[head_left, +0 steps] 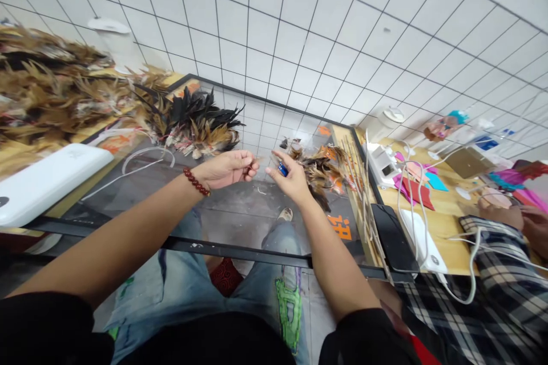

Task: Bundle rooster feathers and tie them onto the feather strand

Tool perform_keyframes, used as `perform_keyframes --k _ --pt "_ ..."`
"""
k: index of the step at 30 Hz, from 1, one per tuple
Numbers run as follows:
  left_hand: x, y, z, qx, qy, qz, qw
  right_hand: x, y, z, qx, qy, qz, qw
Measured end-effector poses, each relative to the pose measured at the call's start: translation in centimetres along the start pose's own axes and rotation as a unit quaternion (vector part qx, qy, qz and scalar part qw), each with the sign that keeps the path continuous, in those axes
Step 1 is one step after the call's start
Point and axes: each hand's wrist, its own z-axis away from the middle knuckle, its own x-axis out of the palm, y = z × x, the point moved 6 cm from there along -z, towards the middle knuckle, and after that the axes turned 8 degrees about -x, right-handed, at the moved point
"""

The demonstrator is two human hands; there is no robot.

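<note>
My left hand (229,170), with a beaded bracelet (196,181) at the wrist, is closed in a pinch over the glass tabletop (231,211). A thin brownish wisp, which looks like a small feather (259,159), sticks out from its fingertips. Facing it a short gap away, my right hand (293,179) is curled round a small blue-handled tool (283,169); its working end is too blurred to make out. Left of my hands lies a bunch of black and brown feathers (201,122). A looser pile of brown feathers (323,168) is just beyond my right hand.
More feathers (55,85) heap up at far left, behind a white power bank (55,179). Thin sticks (362,194) line the right edge, beside a black phone (394,236) and white cables. A co-worker's plaid sleeve (500,256) is at right. A tiled wall stands behind.
</note>
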Motion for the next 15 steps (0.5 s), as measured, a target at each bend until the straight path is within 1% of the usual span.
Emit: perform_keyframes --k 3,5,6,8,10,12,13,14,15 --pt "0.3 -0.9 -0.4 -0.021 -0.024 -0.019 0.999 1.2 -0.8 0.3 -0.036 -0.062 0.081 0.994" --pt "0.5 -1.2 -0.5 -0.031 -0.032 -0.017 0.999 1.7 -0.8 0.2 -0.041 -0.083 0.116 0.989" --pt "0.6 -1.3 -0.4 -0.034 -0.03 -0.012 0.999 1.7 -0.6 0.2 -0.037 -0.08 0.128 0.988" --pt "0.9 -0.9 0.5 -0.033 -0.01 0.0 0.999 1.0 0.0 -0.1 -0.012 -0.042 0.138 0.99" --pt "1.2 -0.1 2.8 -0.02 0.021 -0.007 1.0 0.0 0.9 -0.3 0.036 0.015 0.11 0.993" --pt "1.6 0.7 6.5 -0.008 0.038 -0.062 0.997 -0.5 1.8 -0.2 0.088 0.044 0.045 0.994" --pt "1.6 0.8 8.7 -0.014 0.042 -0.111 0.993 -0.4 2.1 -0.1 0.108 0.04 0.011 0.993" --pt "1.3 0.5 11.1 -0.04 0.038 -0.172 0.984 -0.1 2.2 -0.1 0.121 0.027 -0.017 0.992" --pt "0.7 -0.4 13.6 -0.084 0.029 -0.241 0.966 0.2 2.1 0.0 0.127 0.01 -0.038 0.991"
